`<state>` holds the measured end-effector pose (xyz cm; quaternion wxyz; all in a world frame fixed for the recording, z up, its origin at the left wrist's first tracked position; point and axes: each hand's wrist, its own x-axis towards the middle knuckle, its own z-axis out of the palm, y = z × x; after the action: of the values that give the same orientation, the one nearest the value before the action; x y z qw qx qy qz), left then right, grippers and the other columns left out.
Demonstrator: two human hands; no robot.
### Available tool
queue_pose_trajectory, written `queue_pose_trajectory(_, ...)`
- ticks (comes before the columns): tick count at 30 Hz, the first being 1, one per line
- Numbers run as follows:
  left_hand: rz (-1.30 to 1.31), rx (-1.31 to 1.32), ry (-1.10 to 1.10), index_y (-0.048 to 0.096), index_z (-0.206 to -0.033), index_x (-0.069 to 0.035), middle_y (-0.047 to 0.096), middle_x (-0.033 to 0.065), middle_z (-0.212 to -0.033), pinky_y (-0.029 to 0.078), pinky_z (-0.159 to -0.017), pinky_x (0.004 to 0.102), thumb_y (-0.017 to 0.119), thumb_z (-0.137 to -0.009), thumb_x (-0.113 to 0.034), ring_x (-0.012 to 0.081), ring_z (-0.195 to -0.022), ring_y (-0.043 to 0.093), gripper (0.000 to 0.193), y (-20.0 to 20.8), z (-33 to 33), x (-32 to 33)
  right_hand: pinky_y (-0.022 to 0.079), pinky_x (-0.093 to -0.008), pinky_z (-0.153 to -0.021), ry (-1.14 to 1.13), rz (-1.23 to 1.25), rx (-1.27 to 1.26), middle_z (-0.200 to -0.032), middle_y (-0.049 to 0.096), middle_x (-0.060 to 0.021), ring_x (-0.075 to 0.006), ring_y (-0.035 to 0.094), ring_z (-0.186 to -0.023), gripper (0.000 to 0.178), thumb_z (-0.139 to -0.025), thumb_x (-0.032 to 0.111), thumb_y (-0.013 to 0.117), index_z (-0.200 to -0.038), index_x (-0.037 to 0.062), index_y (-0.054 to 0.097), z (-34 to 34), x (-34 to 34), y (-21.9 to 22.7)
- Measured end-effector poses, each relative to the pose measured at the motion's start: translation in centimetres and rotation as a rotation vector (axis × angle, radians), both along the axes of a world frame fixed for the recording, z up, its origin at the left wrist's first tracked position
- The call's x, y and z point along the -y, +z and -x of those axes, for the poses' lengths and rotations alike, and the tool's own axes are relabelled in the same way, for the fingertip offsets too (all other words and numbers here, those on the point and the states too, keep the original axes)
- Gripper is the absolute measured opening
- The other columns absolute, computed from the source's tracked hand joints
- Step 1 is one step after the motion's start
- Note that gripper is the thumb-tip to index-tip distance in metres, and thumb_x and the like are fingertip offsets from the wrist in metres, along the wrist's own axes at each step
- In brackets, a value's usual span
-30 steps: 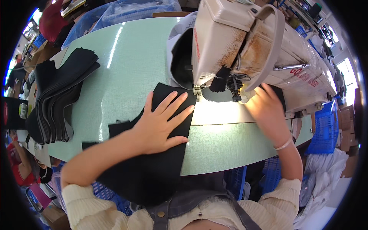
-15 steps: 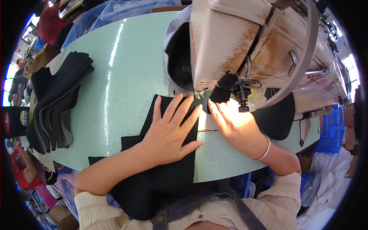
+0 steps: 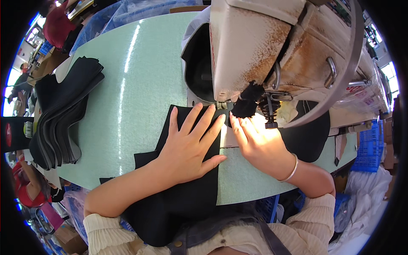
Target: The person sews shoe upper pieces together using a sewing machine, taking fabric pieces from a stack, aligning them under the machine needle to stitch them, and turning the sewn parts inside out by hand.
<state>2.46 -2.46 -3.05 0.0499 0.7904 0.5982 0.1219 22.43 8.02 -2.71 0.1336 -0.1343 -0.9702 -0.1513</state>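
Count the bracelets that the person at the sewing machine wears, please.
1: a pale bracelet around the wrist of the right hand. The wrist of the left hand, which lies spread on black fabric, shows none; both wrists show, so none seems hidden.

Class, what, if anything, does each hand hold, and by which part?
The left hand grips nothing, lying spread on the upper part of the black cloth. The right hand is close by the sewing machine; whether it pinches anything cannot be told.

Got a blue crate (image 3: 368, 148) over on the right, with a heap of crumpled clear plastic (image 3: 366, 193) just below it. Top left there's a person in dark red (image 3: 58, 22) near some blue plastic sheeting (image 3: 121, 18).
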Motion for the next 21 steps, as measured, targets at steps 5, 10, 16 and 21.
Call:
queue_pose_trajectory(5,-0.019,-0.006,0.011,0.046,-0.144,-0.005,0.038,0.0199,-0.149,0.027,-0.104,0.0724,0.067,-0.085,-0.051,0.0396,-0.14,0.033,0.078,0.0,0.3,-0.8,0.056,-0.038,-0.075,-0.013,-0.02,-0.021,-0.104,0.063,-0.0167,-0.0326,0.064,-0.1,0.043,-0.073,0.007,0.062,-0.114,-0.004,0.066,0.4,-0.5,-0.3)
queue_pose_trajectory(10,-0.05,0.032,0.011,0.047,-0.143,-0.006,0.04,0.0195,-0.147,0.029,-0.103,0.0722,0.071,-0.082,-0.048,0.0396,-0.139,0.035,0.077,-0.2,0.4,-0.8,0.053,-0.0323,-0.076,0.007,0.055,-0.052,-0.117,0.065,-0.0125,-0.0235,0.066,-0.093,0.05,-0.076,0.006,0.06,-0.126,-0.0001,0.062,0.2,-1.3,-0.6)
queue_pose_trajectory(16,-0.057,0.042,0.004,0.048,-0.142,-0.006,0.041,0.0198,-0.147,0.028,-0.104,0.0715,0.07,-0.083,-0.049,0.0387,-0.139,0.035,0.076,-0.4,0.6,-1.0,0.052,-0.0308,-0.084,-0.041,0.139,0.068,-0.143,0.057,-0.0105,-0.0156,0.07,-0.101,0.059,-0.081,0.004,0.057,-0.14,0.0043,0.054,-0.1,-1.8,-0.5)
queue_pose_trajectory(21,-0.038,0.015,0.006,0.048,-0.143,-0.007,0.04,0.0196,-0.148,0.028,-0.105,0.0711,0.069,-0.084,-0.05,0.0382,-0.139,0.035,0.076,-0.4,0.8,-1.3,0.052,-0.0393,-0.086,-0.047,0.268,0.077,-0.141,0.058,-0.0112,-0.0182,0.072,-0.091,0.064,-0.081,0.003,0.059,-0.144,0.0068,0.05,-0.4,-2.3,-0.6)
